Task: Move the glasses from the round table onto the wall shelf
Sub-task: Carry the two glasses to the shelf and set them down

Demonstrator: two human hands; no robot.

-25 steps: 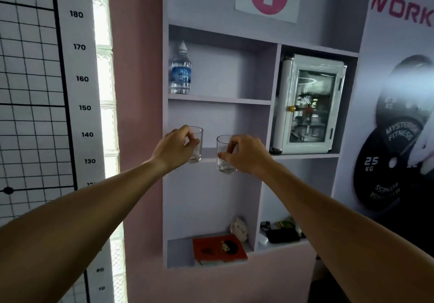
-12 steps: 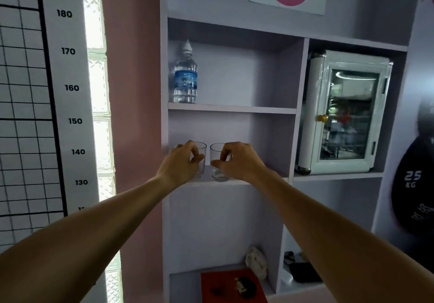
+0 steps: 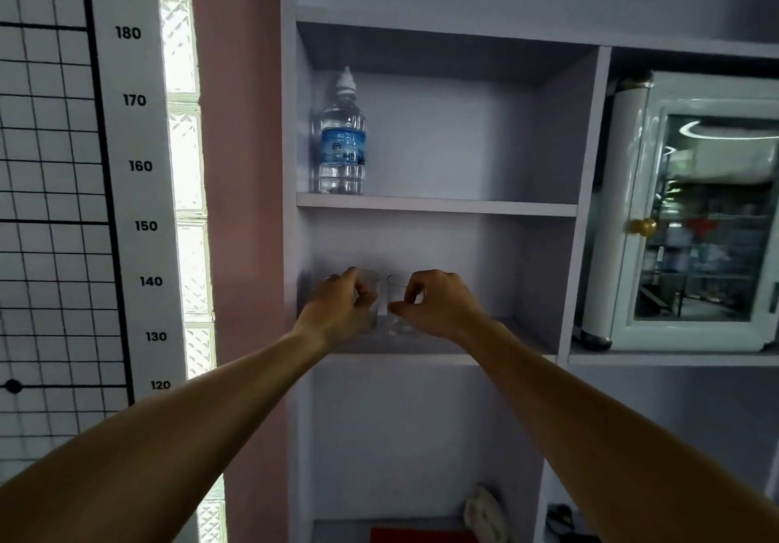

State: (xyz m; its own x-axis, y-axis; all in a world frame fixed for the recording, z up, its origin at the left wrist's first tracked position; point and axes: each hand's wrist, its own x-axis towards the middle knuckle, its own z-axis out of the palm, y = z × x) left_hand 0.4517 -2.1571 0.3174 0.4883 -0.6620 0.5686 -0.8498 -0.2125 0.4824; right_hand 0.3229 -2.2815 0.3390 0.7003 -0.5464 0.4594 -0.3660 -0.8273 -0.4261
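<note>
Two clear short glasses stand side by side inside the middle compartment of the pale lilac wall shelf (image 3: 497,358). My left hand (image 3: 341,310) is wrapped around the left glass (image 3: 370,285), covering most of it. My right hand (image 3: 438,306) grips the right glass (image 3: 398,294) with thumb and fingers. Both glasses sit low, at or on the shelf board; whether their bases touch it is hidden by my hands. The round table is out of view.
A water bottle (image 3: 342,142) stands on the shelf board above, at the left. A white glass-door cabinet (image 3: 691,214) fills the right compartment. A height chart (image 3: 135,163) hangs on the left wall. A red item (image 3: 413,535) lies on the bottom shelf.
Both hands have moved forward and down into the middle compartment with the glasses, bringing them close together. The view has shifted closer to the shelf.
</note>
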